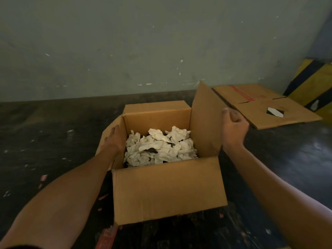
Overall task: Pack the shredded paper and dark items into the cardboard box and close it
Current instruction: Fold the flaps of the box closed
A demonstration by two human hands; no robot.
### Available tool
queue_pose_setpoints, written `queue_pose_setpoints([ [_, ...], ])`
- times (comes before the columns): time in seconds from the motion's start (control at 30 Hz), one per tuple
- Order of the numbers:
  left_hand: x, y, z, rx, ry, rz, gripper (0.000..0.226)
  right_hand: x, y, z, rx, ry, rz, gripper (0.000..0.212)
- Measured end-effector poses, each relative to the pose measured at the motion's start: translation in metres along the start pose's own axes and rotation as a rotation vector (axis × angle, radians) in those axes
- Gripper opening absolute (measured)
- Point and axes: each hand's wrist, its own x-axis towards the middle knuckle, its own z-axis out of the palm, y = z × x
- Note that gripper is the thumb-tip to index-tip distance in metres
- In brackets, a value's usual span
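Observation:
An open cardboard box (pixel 168 189) stands on the dark floor in front of me. Crumpled whitish paper (pixel 159 146) fills its inside, and small dark patches show between the pieces. My left hand (pixel 114 139) lies flat against the outer face of the left flap, fingers together. My right hand (pixel 233 128) grips the outer edge of the upright right flap (pixel 204 119), thumb on top. The near flap leans toward me and the far flap stands behind the opening.
A flattened cardboard box (pixel 265 105) with red print lies on the floor at the right rear. A yellow and black striped block (pixel 312 83) stands in the right corner. A grey wall runs behind. Small paper scraps (pixel 43 177) dot the floor at left.

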Motion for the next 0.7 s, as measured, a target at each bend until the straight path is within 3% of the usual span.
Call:
queue_pose_setpoints([
  [0.17, -0.008, 0.002, 0.001, -0.096, 0.078, -0.009, 0.081, -0.029, 0.019, 0.03, -0.353, -0.407, -0.369, 0.041],
  [0.3, -0.022, 0.0, 0.0, -0.324, 0.136, -0.018, 0.059, -0.046, 0.049, 0.043, -0.88, -0.747, -0.653, 0.057],
  [0.4, -0.031, -0.008, -0.004, -0.479, 0.104, -0.058, 0.052, -0.062, 0.065, 0.05, -1.187, -0.949, -0.621, 0.064],
  [0.47, -0.035, -0.024, -0.004, -0.573, 0.042, -0.142, 0.054, -0.07, 0.066, 0.055, -1.269, -0.942, -0.602, 0.071],
  [0.6, -0.016, -0.09, 0.024, -0.698, -0.061, -0.324, 0.088, -0.09, 0.063, 0.068, -1.374, -0.935, -0.626, 0.089],
  [0.7, -0.057, -0.091, 0.016, -0.728, -0.108, -0.486, 0.083, -0.098, 0.06, 0.078, -1.453, -1.028, -0.562, 0.098],
])
